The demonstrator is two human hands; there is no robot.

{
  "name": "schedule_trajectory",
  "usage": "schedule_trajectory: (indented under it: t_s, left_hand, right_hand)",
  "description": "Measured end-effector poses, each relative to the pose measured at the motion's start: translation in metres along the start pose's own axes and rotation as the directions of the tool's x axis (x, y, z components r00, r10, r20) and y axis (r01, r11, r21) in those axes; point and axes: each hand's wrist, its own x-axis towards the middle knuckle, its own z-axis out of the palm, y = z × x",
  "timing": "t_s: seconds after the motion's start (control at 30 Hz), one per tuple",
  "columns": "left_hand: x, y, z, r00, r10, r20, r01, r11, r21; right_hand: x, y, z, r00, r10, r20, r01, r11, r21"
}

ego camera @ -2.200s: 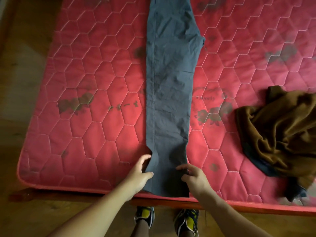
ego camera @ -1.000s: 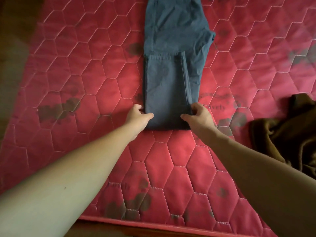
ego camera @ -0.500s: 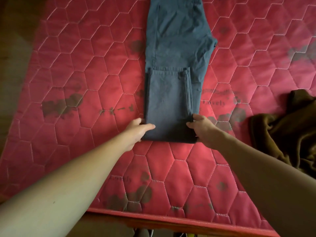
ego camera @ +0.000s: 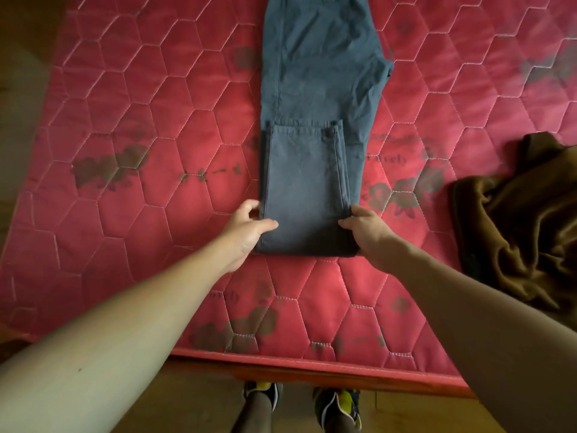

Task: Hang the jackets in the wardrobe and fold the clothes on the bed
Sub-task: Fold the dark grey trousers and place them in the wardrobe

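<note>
the grey-blue trousers (ego camera: 312,89) lie flat on the red bed (ego camera: 125,214), their long axis running straight away from the person, with the waist end past the top of the view. the near end is doubled over, with the hems partway up the legs. the left hand (ego camera: 249,228) pinches the fold's left corner, thumb on top. the right hand (ego camera: 367,234) grips the right corner the same way. both hands sit equally near, so the next fold likely goes forward along the length. a crumpled brown garment (ego camera: 524,220) lies well apart to the right.
</note>
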Motion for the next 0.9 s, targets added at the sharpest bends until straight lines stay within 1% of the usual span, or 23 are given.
schedule_trajectory:
  t_s: [0.07, 0.17, 0.23, 0.3, 0.37, 0.43, 0.5, 0.53, 0.57, 0.6, 0.63, 0.67, 0.7, 0.73, 0.8, 0.87, 0.9]
  left_hand:
    - [-0.016, -0.021, -0.001, 0.998, -0.033, -0.045, 0.036, 0.997, 0.064]
    - [-0.041, -0.059, -0.002, 0.992, -0.12, -0.027, 0.123, 0.977, 0.175]
    - [-0.053, -0.083, -0.003, 0.99, -0.136, -0.027, 0.138, 0.964, 0.226]
    - [-0.062, -0.095, -0.002, 0.994, -0.101, -0.048, 0.111, 0.954, 0.278]
    - [-0.067, -0.097, 0.001, 0.998, 0.012, -0.063, 0.014, 0.92, 0.392]
    - [-0.07, -0.093, 0.007, 0.98, 0.173, -0.097, -0.089, 0.819, 0.567]
    - [-0.069, -0.084, 0.011, 0.93, 0.339, -0.146, -0.139, 0.688, 0.712]
    - [-0.066, -0.079, 0.012, 0.895, 0.42, -0.152, -0.159, 0.616, 0.772]
    - [-0.059, -0.075, 0.013, 0.855, 0.5, -0.134, -0.187, 0.54, 0.82]
    - [-0.051, -0.071, 0.015, 0.807, 0.584, -0.091, -0.231, 0.453, 0.861]
    - [-0.041, -0.065, 0.017, 0.76, 0.649, -0.029, -0.276, 0.362, 0.89]
    - [-0.029, -0.058, 0.021, 0.721, 0.692, 0.04, -0.309, 0.269, 0.912]
    - [-0.016, -0.051, 0.024, 0.703, 0.703, 0.104, -0.323, 0.186, 0.928]
    - [0.0, -0.045, 0.027, 0.7, 0.695, 0.161, -0.326, 0.112, 0.939]
    - [0.029, -0.033, 0.027, 0.723, 0.65, 0.233, -0.305, -0.003, 0.952]
    - [0.047, -0.029, 0.024, 0.755, 0.602, 0.26, -0.285, -0.056, 0.957]
    - [0.051, -0.029, 0.022, 0.76, 0.592, 0.267, -0.28, -0.072, 0.957]
  right_hand:
    - [-0.018, 0.016, 0.001, 0.999, 0.046, 0.008, -0.045, 0.997, -0.054]
    - [-0.046, 0.043, 0.002, 0.986, 0.155, 0.06, -0.145, 0.979, -0.143]
    - [-0.058, 0.061, 0.002, 0.967, 0.232, 0.103, -0.21, 0.959, -0.189]
    - [-0.063, 0.071, 0.005, 0.969, 0.227, 0.092, -0.204, 0.955, -0.214]
    - [-0.066, 0.074, 0.011, 0.986, 0.164, 0.044, -0.146, 0.952, -0.268]
    - [-0.071, 0.076, 0.017, 0.998, 0.065, -0.012, -0.063, 0.899, -0.433]
    - [-0.079, 0.074, 0.021, 0.995, -0.089, -0.052, 0.04, 0.801, -0.598]
    - [-0.082, 0.071, 0.023, 0.979, -0.194, -0.067, 0.102, 0.742, -0.663]
    - [-0.081, 0.068, 0.025, 0.941, -0.33, -0.074, 0.175, 0.663, -0.728]
    - [-0.076, 0.065, 0.026, 0.885, -0.462, -0.064, 0.233, 0.557, -0.797]
    - [-0.067, 0.06, 0.028, 0.82, -0.572, -0.036, 0.272, 0.444, -0.854]
    - [-0.054, 0.053, 0.03, 0.76, -0.65, 0.008, 0.299, 0.339, -0.892]
    - [-0.039, 0.046, 0.03, 0.727, -0.684, 0.061, 0.317, 0.255, -0.914]
    - [-0.024, 0.039, 0.03, 0.721, -0.684, 0.111, 0.322, 0.189, -0.928]
    - [0.007, 0.029, 0.026, 0.74, -0.649, 0.178, 0.31, 0.095, -0.946]
    - [0.027, 0.028, 0.019, 0.787, -0.58, 0.21, 0.292, 0.051, -0.955]
    - [0.031, 0.031, 0.016, 0.809, -0.55, 0.208, 0.283, 0.053, -0.958]
